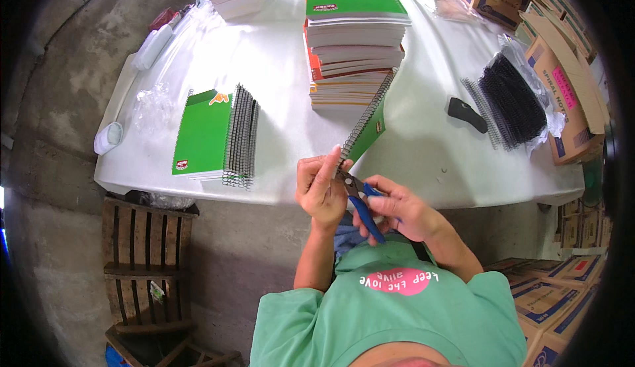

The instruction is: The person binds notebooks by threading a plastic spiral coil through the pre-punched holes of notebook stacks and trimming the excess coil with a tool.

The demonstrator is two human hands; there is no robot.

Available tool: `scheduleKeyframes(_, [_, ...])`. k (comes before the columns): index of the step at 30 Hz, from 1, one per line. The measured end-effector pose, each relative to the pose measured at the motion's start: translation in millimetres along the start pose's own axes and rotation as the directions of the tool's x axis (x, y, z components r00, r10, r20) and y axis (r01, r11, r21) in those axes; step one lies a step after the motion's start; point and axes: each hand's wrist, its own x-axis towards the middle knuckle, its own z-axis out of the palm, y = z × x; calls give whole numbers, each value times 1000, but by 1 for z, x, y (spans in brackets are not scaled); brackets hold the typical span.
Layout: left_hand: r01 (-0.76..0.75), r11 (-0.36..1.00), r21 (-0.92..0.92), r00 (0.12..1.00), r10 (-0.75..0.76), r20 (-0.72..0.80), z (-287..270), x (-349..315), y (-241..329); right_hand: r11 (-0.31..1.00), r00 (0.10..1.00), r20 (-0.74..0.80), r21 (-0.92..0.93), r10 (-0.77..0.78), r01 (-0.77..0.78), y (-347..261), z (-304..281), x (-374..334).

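My left hand (321, 185) pinches the near end of a green spiral notebook (368, 127) that is held on edge, its wire spine facing me. My right hand (395, 209) grips blue-handled pliers (362, 209), whose jaws sit at the spiral's lower end right by my left fingers. Both hands hover just past the white table's (284, 109) near edge.
A small stack of bound green notebooks (215, 137) lies at the left. A tall pile of notebooks (354, 36) stands in the middle. Black wire spirals (512, 99) in plastic and a black tool (467, 114) lie right, beside cardboard boxes (562, 82). A wooden crate (149, 261) sits below left.
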Motion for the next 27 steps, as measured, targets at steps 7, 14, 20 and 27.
scheduleKeyframes(7, [344,850,-399,865,-452,-217,-24,8,-8,-153,702,52,-985,-710,-82,20,-66,-22])
scheduleKeyframes(14, [308,803,-510,839,-482,-252,-47,29,12,-284,548,-32,-830,-836,-481,6,-127,-24])
scheduleKeyframes(20, [138,888,-438,802,-360,-476,-87,44,18,458,573,8,-592,-820,663,-10,-23,74])
scheduleKeyframes(27, [217,975,-52,717,-195,-670,-180,94,-51,257,537,293,-638,-791,726,-91,81,237])
